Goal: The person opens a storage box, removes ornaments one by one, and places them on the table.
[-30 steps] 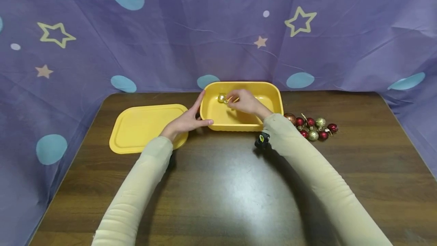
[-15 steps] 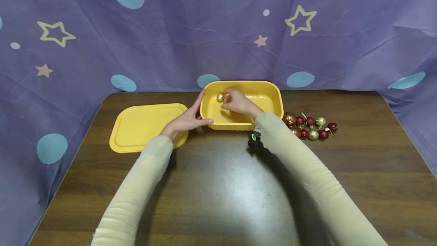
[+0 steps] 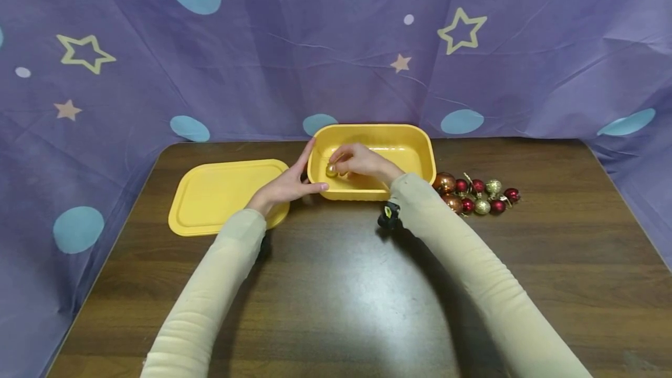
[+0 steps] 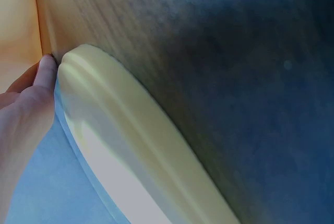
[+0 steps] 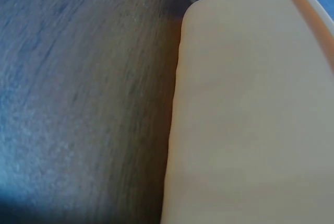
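Note:
In the head view a yellow plastic container stands at the back of the table. My left hand rests against its left end, fingers straight along the side and thumb spread toward the front wall. Inside, at the left, a shiny gold Christmas bauble is pinched by the fingertips of my right hand, low over the container floor. The left wrist view has my left hand at the container's wall. From the right wrist, the container's outer wall hides the right hand and the bauble.
A yellow lid lies left of the container, partly under my left forearm in view. To the right sit several baubles: bronze ones, red ones and glittery gold ones. A purple patterned curtain hangs behind the table.
My right hand has moved left and toward the front inside the container, bringing the gold bauble along from near the back wall. The left hand stays in place.

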A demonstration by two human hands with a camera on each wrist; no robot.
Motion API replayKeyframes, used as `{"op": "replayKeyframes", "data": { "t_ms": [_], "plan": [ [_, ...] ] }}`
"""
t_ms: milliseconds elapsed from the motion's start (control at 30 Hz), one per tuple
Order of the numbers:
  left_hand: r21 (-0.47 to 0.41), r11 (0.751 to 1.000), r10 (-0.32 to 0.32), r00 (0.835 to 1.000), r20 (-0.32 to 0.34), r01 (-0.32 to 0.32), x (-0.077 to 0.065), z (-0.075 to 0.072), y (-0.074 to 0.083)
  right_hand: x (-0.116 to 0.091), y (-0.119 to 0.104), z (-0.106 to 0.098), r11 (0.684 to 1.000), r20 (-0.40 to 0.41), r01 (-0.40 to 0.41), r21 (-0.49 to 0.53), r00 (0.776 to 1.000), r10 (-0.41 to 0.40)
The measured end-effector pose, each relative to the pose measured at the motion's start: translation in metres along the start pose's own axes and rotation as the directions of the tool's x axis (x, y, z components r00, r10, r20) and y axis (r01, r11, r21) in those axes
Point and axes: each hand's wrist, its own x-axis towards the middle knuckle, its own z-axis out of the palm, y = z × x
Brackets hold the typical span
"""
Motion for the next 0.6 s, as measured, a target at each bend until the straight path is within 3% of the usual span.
{"op": "replayKeyframes", "data": {
  "t_ms": [200, 400, 600],
  "plan": [
    [0.003, 1.0, 0.007, 1.0, -0.003, -0.007, 0.0013, -0.0001, -0.002, -0.0025, -0.0012, 0.0011, 0.998, 0.071, 0.035, -0.055, 0.997, -0.031],
    [-0.001, 1.0, 0.008, 1.0, 0.003, -0.008, 0.0004, 0.0001, -0.0017, -0.0017, -0.0019, 0.0038, 0.985, 0.134, 0.121, -0.125, 0.986, -0.104],
    [0.007, 1.0, 0.003, 1.0, -0.002, -0.003, 0.0005, 0.0, -0.0015, 0.0002, -0.0017, 0.006, 0.985, 0.131, 0.12, -0.123, 0.986, -0.104]
  ]
}}
